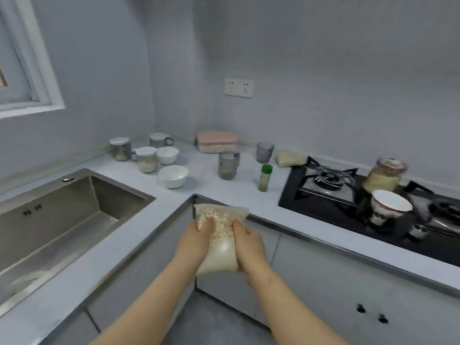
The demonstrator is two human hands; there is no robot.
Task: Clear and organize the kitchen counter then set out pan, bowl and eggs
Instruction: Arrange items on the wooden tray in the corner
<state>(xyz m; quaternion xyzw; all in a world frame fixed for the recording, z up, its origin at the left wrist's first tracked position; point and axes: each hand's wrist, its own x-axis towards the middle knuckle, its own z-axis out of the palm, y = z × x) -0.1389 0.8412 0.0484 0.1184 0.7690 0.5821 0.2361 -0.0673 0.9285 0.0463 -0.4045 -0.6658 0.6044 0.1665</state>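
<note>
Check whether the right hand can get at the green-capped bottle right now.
Probably not yet: the right hand, with the left hand, grips the bag of flakes. The counter between it and the green-capped bottle looks bare.

Nothing legible anywhere. The small dark marks (32, 210) on the sink's (104, 195) inner wall, at nine o'clock, are too blurred to read; the spice bottle's (265, 179) label, near centre toward three o'clock, likewise.

Both bare forearms reach forward and draw close together at the wrists. The left hand (196, 236) and the right hand (250, 245) grip a clear bag (220, 215) between them, palms facing each other and thumbs pressed on its upper face. The other fingers are hidden behind it.
</note>
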